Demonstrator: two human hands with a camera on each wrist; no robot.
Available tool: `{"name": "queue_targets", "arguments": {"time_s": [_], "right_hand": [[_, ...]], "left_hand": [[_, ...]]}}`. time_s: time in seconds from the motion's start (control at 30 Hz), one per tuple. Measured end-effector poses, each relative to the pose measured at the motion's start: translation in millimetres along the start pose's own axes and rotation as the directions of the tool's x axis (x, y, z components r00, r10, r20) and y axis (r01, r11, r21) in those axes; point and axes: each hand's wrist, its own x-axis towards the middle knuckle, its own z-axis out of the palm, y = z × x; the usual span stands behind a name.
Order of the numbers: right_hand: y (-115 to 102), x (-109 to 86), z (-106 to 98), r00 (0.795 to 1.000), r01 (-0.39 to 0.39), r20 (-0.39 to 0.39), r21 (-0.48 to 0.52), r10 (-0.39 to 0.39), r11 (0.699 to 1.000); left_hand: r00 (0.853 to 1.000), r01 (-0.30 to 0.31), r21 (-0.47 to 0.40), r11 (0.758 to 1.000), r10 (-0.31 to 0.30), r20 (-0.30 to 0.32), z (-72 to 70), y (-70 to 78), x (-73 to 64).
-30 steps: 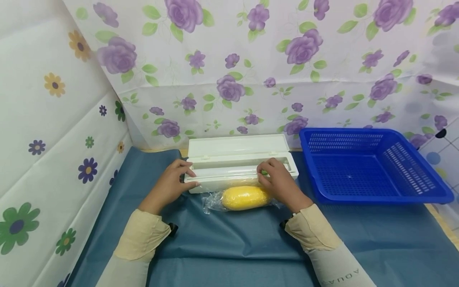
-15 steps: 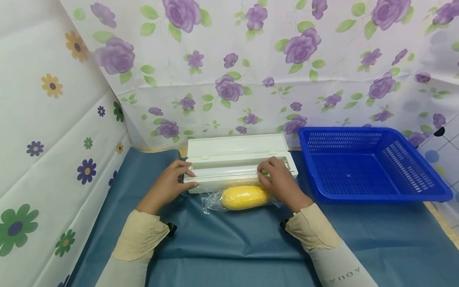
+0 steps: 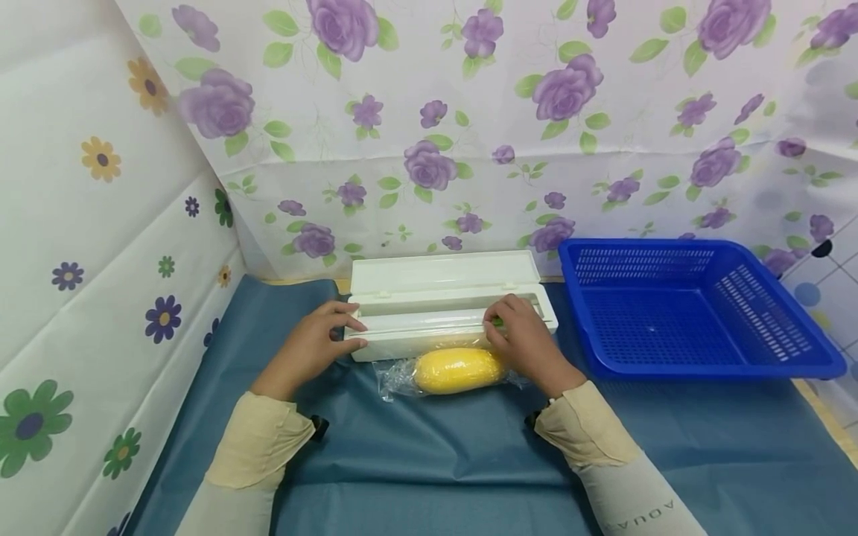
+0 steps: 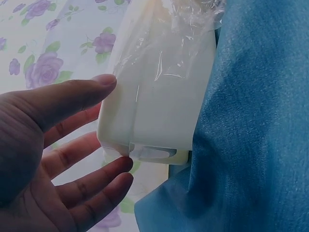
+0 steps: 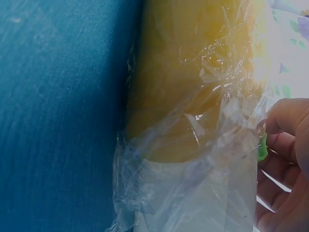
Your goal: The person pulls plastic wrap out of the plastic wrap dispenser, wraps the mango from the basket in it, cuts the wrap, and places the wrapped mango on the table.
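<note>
In the head view a long white cling film dispenser [image 3: 415, 346] lies with its lid [image 3: 442, 272] raised at the back and a film roll [image 3: 422, 320] inside. My left hand [image 3: 313, 344] rests on its left end, fingers fairly straight, thumb at the front edge. With my right hand [image 3: 526, 342] I pinch a small green slider [image 3: 497, 322] near the right end; the right wrist view shows the green slider [image 5: 262, 147] partly hidden by fingers. Clear film [image 4: 174, 38] drapes over the dispenser's front. A yellow oblong object [image 3: 459, 371], wrapped in film, lies directly before it.
To the right stands a blue plastic basket [image 3: 704, 371] with slotted walls. A blue-green cloth [image 3: 429, 454] covers the table, with folds before the wrapped object. Floral sheeting [image 3: 375, 193] hangs close behind the dispenser, and another flowered sheet [image 3: 107, 246] stands at the left.
My right hand has shifted very slightly right with the green slider. The left thumb has drawn back a little to the left. Dispenser and yellow object stay in place.
</note>
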Motion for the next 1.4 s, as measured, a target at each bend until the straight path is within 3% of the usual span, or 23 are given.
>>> {"name": "queue_targets", "arguments": {"time_s": [1.4], "right_hand": [[1.0,0.0,-4.5,0.997,-0.072,0.004,0.018,0.072,0.997]], "left_hand": [[1.000,0.018,-0.004,1.000,-0.018,-0.006,-3.8,2.3,-2.4]]}}
